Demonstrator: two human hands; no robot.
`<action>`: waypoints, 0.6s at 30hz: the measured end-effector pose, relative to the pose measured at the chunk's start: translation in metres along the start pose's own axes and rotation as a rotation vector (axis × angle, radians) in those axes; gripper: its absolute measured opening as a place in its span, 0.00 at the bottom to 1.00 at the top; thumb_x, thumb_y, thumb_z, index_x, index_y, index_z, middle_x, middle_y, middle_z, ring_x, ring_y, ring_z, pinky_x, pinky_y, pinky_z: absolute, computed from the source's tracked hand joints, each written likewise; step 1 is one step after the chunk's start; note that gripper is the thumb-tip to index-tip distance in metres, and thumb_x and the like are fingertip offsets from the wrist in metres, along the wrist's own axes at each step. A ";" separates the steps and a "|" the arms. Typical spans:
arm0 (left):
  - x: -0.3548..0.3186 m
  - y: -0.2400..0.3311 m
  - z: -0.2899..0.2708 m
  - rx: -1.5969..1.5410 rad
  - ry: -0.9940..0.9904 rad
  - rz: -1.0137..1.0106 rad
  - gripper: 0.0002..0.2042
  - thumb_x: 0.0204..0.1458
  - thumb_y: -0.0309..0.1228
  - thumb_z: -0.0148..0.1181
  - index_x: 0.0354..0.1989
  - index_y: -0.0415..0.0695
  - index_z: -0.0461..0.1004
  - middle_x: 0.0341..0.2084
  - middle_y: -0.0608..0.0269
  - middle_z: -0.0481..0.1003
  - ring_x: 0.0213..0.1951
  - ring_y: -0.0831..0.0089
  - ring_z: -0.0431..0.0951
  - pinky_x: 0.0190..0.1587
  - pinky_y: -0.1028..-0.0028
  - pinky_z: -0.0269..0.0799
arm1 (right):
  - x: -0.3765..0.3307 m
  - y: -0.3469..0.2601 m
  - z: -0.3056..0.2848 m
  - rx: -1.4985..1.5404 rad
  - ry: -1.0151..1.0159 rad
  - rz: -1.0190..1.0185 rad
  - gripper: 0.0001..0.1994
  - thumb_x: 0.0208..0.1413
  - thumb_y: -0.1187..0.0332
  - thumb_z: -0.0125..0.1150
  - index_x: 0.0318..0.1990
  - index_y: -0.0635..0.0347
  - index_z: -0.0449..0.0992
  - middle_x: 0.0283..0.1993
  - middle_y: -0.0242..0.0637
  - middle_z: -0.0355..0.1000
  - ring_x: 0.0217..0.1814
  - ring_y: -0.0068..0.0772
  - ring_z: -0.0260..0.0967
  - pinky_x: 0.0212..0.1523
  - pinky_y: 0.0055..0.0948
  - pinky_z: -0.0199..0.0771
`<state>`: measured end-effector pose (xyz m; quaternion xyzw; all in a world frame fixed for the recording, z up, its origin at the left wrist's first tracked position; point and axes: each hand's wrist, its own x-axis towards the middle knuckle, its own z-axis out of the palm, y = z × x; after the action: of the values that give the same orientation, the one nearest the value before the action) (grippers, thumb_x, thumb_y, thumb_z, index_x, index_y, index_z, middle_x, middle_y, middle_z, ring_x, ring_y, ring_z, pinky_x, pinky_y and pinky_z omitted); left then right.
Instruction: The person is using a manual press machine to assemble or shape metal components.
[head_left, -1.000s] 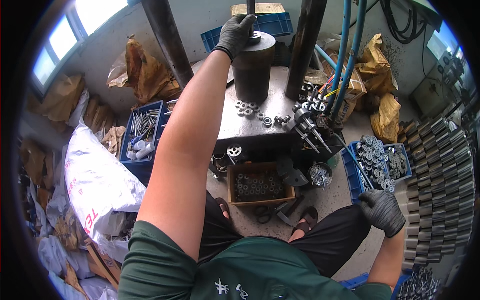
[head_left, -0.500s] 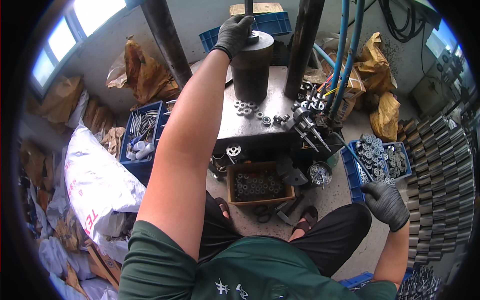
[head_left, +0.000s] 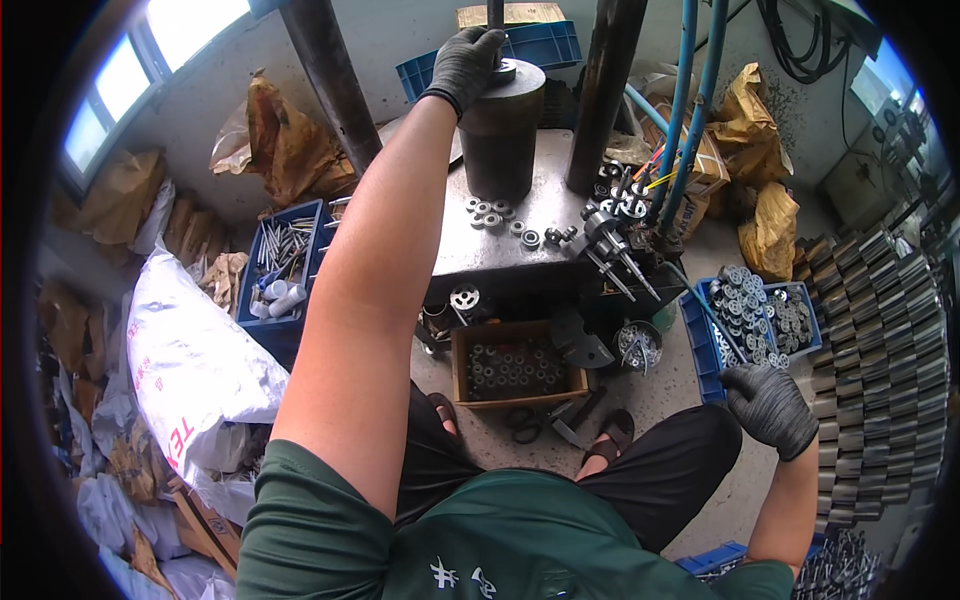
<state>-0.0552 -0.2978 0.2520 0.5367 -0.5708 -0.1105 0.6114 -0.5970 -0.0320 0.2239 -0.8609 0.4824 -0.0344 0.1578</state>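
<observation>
My left hand [head_left: 465, 68], in a grey glove, reaches up to the top of a thick metal cylinder [head_left: 500, 140]. Its fingers close round the lower part of an upright dark rod [head_left: 496, 14]. A small dark ring [head_left: 506, 70] lies beside the fingers on the cylinder's top; the hand hides part of it. My right hand [head_left: 772, 410], also gloved, is curled above my right knee. A slim lever [head_left: 715, 318] runs down to its fingers, which close on the lever's end. Several small bearings [head_left: 488, 218] lie on the metal table [head_left: 465, 255] before the cylinder.
Dark posts [head_left: 605, 90] flank the cylinder. Metal shafts with gears [head_left: 606, 235] lie at the table's right edge. Blue bins of gears [head_left: 745, 300] stand right, near stacked metal parts [head_left: 880, 370]. A wooden box of rings [head_left: 520, 395] sits below; a blue bin [head_left: 285, 325] stands left.
Both hands keep the same places and grips. The whole view has shifted very slightly; nothing else visibly differs.
</observation>
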 end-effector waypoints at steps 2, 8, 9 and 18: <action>0.001 -0.003 -0.002 -0.015 -0.003 -0.016 0.22 0.57 0.50 0.58 0.41 0.41 0.82 0.28 0.58 0.81 0.32 0.69 0.80 0.43 0.69 0.74 | 0.002 0.000 -0.002 0.007 -0.032 -0.001 0.14 0.53 0.72 0.57 0.47 0.64 0.80 0.42 0.54 0.78 0.44 0.55 0.77 0.48 0.44 0.78; -0.001 -0.001 0.001 -0.087 -0.004 -0.029 0.20 0.58 0.47 0.58 0.44 0.40 0.80 0.27 0.60 0.79 0.32 0.72 0.78 0.41 0.70 0.74 | 0.036 -0.008 -0.033 -0.057 0.428 -0.061 0.11 0.58 0.76 0.56 0.46 0.62 0.79 0.40 0.51 0.77 0.42 0.52 0.77 0.45 0.42 0.77; -0.003 0.004 0.005 -0.131 -0.004 -0.014 0.19 0.59 0.45 0.58 0.46 0.40 0.79 0.28 0.62 0.79 0.31 0.74 0.77 0.41 0.71 0.74 | 0.049 -0.003 -0.042 -0.156 0.567 -0.112 0.10 0.59 0.76 0.56 0.46 0.61 0.79 0.39 0.51 0.77 0.41 0.52 0.77 0.45 0.42 0.77; -0.010 0.017 0.004 -0.295 -0.097 -0.057 0.13 0.64 0.37 0.58 0.48 0.41 0.76 0.27 0.70 0.72 0.29 0.81 0.71 0.37 0.77 0.73 | 0.182 0.005 -0.122 -0.303 1.001 -0.182 0.11 0.63 0.59 0.59 0.44 0.56 0.80 0.41 0.48 0.78 0.45 0.52 0.78 0.45 0.44 0.77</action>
<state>-0.0694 -0.2859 0.2586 0.4514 -0.5616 -0.2361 0.6520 -0.5306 -0.2167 0.3213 -0.7905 0.4218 -0.3848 -0.2215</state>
